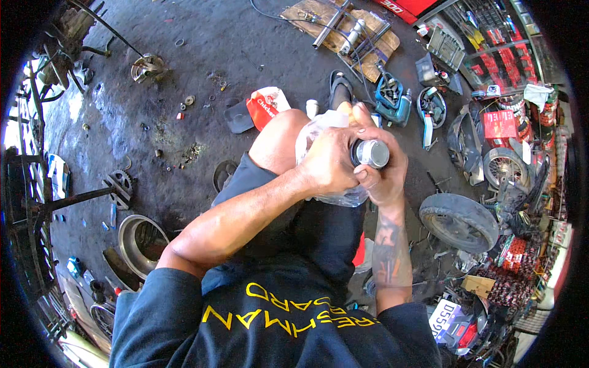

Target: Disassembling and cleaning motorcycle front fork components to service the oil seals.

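In front of my lap, both hands are closed close together. My right hand (389,162), on the tattooed forearm, wraps a short dark cylinder with a round silver end (372,153) that faces up at me. Against it from the left, my left hand (334,158) is closed with its knuckles up, and its fingertips are hidden. Clear plastic sheeting, like a bag (346,197), bunches under and around the left hand, showing above and below it. The cylinder's lower part is hidden by my hands.
A blue-green power tool (394,101) lies beyond my hands, near cardboard (300,21) with metal tubes. To the right are a tire (459,222) and a spoked wheel (506,167). A metal rim (142,245) and a sprocket (121,189) lie left. A red-and-white packet (268,105) sits by my knee.
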`<action>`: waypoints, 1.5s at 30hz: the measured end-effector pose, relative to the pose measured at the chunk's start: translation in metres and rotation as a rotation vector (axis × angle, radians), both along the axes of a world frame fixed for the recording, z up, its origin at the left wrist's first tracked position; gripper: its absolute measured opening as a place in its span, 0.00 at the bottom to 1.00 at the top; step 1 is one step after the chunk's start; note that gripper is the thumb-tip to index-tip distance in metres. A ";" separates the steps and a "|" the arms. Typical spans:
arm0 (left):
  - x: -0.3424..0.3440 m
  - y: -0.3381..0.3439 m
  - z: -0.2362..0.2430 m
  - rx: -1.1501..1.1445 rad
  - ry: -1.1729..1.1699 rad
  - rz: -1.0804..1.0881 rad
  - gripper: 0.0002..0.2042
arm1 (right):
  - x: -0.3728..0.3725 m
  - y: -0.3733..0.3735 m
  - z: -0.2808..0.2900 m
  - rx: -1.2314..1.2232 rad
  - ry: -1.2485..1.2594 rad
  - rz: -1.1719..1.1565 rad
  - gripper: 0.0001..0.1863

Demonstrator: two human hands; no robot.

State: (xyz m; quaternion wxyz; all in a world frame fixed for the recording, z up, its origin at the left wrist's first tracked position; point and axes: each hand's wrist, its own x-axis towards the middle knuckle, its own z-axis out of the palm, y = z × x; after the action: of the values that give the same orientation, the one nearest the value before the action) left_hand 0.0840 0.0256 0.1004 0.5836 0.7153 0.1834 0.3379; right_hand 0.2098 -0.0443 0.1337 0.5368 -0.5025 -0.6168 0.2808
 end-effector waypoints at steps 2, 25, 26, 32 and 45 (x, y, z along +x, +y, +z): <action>0.000 0.001 0.004 0.012 0.037 -0.013 0.23 | 0.008 0.006 0.000 -0.047 -0.022 0.066 0.33; 0.006 0.009 -0.007 0.051 0.075 -0.058 0.27 | 0.008 -0.013 0.010 -0.137 -0.143 -0.094 0.29; 0.007 0.008 -0.006 0.050 0.072 -0.058 0.27 | 0.008 -0.014 0.009 -0.227 -0.076 -0.117 0.29; 0.015 -0.001 -0.019 0.239 0.203 0.097 0.24 | 0.016 -0.021 0.011 -0.180 -0.304 -0.152 0.27; 0.004 0.004 -0.021 0.026 0.272 -0.105 0.36 | 0.022 -0.029 0.012 -0.006 0.083 -0.133 0.36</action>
State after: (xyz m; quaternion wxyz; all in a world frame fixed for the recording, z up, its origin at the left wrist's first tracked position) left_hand 0.0882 0.0300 0.0798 0.5609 0.7706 0.2185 0.2091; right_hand 0.2321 -0.0735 0.1457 0.5778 -0.5321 -0.5583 0.2671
